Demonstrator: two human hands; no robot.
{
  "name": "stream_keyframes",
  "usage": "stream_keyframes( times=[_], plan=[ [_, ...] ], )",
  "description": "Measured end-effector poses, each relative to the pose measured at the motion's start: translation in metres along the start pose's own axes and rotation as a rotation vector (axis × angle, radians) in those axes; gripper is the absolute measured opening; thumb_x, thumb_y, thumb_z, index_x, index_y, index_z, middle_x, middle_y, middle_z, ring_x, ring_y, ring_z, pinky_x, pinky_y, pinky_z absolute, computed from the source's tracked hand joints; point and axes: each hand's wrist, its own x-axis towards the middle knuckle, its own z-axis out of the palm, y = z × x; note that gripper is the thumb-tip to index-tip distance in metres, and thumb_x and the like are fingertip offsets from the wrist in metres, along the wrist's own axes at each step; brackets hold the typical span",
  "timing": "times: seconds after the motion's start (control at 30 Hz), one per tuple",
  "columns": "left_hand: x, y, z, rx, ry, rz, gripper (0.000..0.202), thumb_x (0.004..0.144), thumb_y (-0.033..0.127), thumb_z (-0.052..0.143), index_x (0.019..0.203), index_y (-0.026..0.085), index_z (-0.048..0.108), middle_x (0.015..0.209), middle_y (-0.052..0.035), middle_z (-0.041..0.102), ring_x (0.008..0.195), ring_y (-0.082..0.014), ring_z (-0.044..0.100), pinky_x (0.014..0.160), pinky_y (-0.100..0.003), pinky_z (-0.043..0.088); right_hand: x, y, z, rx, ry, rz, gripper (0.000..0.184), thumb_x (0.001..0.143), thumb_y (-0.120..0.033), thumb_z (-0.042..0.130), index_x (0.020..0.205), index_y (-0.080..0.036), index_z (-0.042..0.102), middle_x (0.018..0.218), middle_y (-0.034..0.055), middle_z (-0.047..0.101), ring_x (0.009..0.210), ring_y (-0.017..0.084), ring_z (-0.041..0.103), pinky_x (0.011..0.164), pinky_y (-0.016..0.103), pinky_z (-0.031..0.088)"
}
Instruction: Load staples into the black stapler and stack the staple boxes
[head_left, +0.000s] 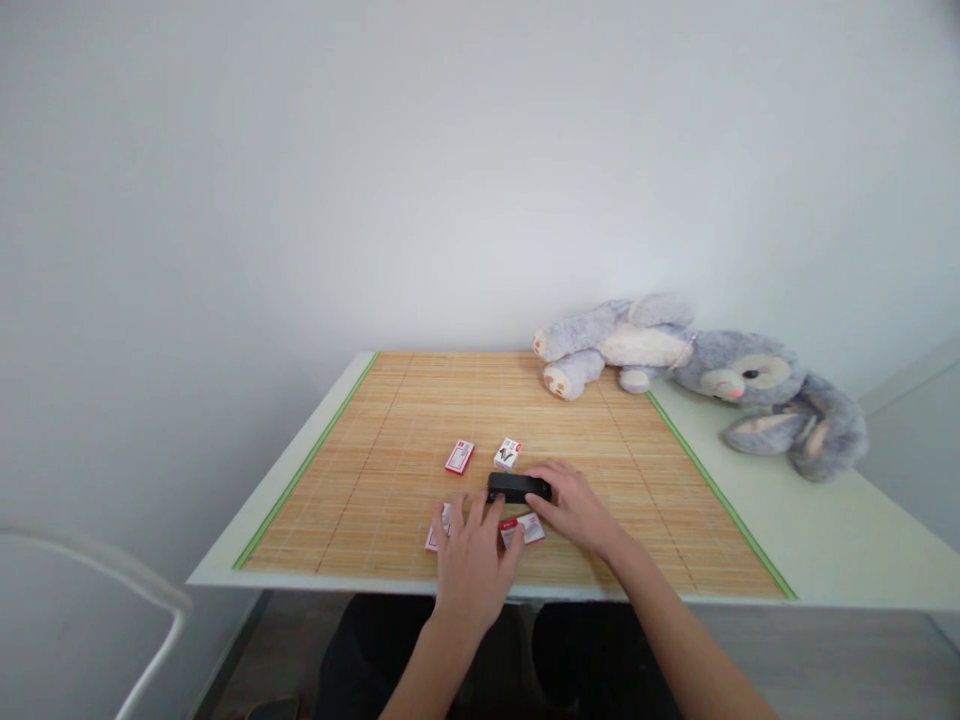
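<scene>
A black stapler (513,486) lies sideways on the bamboo mat. My right hand (571,507) has its thumb and fingers around the stapler's right end. Near the stapler's left end, my left hand (472,560) is palm down with its fingers spread and nothing held in it. Under its fingers, a small white and pink box (432,540) is partly hidden. A red and white box (533,527) lies just below the stapler, close to my left thumb. Above the stapler are a white box with a dark picture (508,453) and a flat red-edged box (460,457).
The green-edged bamboo mat (315,510) covers much of the white table (840,545). A grey plush rabbit (645,345) lies across the mat's far right corner, against the wall. A pale curved rail (150,590) stands at lower left.
</scene>
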Motion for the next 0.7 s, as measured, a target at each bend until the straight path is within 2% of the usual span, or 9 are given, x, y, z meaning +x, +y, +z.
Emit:
stream_keyframes(
  times=[0.23, 0.37, 0.43, 0.5, 0.63, 0.7],
  plan=[
    [-0.003, -0.003, -0.005, 0.068, -0.013, 0.002, 0.037, 0.098, 0.035, 0.052, 0.132, 0.032, 0.065, 0.141, -0.0059, 0.061, 0.135, -0.0358, 0.045, 0.121, -0.065, 0.018, 0.038, -0.029, 0.013, -0.130, -0.012, -0.127, 0.029, 0.082, -0.039, 0.082, 0.109, -0.031, 0.076, 0.121, 0.0059, 0.061, 0.116, 0.028, 0.051, 0.099, 0.045, 0.042],
    [-0.003, -0.002, -0.005, 0.069, -0.029, 0.002, 0.036, 0.096, 0.031, 0.053, 0.130, 0.033, 0.066, 0.138, -0.0053, 0.063, 0.130, -0.0351, 0.047, 0.120, -0.065, 0.020, 0.059, -0.045, 0.017, -0.167, -0.057, -0.185, 0.025, 0.074, -0.037, 0.087, 0.094, -0.026, 0.076, 0.122, 0.0064, 0.059, 0.117, 0.030, 0.048, 0.099, 0.046, 0.042],
    [-0.003, -0.003, -0.005, 0.054, -0.029, -0.001, 0.039, 0.096, 0.031, 0.053, 0.133, 0.034, 0.064, 0.142, -0.0043, 0.061, 0.128, -0.0349, 0.048, 0.119, -0.064, 0.022, 0.064, -0.048, 0.008, -0.151, -0.070, -0.209, 0.024, 0.073, -0.035, 0.088, 0.090, -0.025, 0.076, 0.122, 0.0062, 0.059, 0.118, 0.030, 0.049, 0.101, 0.047, 0.041],
    [-0.002, -0.004, -0.005, 0.042, -0.026, -0.004, 0.044, 0.096, 0.031, 0.053, 0.139, 0.035, 0.061, 0.147, -0.0043, 0.058, 0.128, -0.0352, 0.049, 0.119, -0.064, 0.023, 0.063, -0.047, -0.009, -0.110, -0.062, -0.227, 0.022, 0.077, -0.035, 0.085, 0.095, -0.026, 0.076, 0.126, 0.0061, 0.059, 0.122, 0.029, 0.049, 0.105, 0.048, 0.040],
    [-0.001, -0.007, -0.006, 0.041, -0.039, -0.017, 0.046, 0.095, 0.030, 0.054, 0.141, 0.035, 0.061, 0.148, -0.0038, 0.059, 0.129, -0.0359, 0.048, 0.119, -0.065, 0.022, 0.047, -0.037, -0.053, -0.026, -0.032, -0.216, 0.025, 0.088, -0.039, 0.074, 0.111, -0.028, 0.074, 0.133, 0.0075, 0.058, 0.133, 0.028, 0.048, 0.114, 0.050, 0.038],
    [0.000, -0.010, -0.005, 0.041, -0.051, -0.011, 0.046, 0.095, 0.030, 0.054, 0.140, 0.036, 0.061, 0.149, -0.0029, 0.058, 0.131, -0.0360, 0.048, 0.119, -0.066, 0.021, 0.035, -0.030, -0.071, -0.014, -0.018, -0.163, 0.026, 0.090, -0.043, 0.071, 0.111, -0.029, 0.074, 0.136, 0.0083, 0.058, 0.136, 0.029, 0.047, 0.116, 0.053, 0.037]
  ],
)
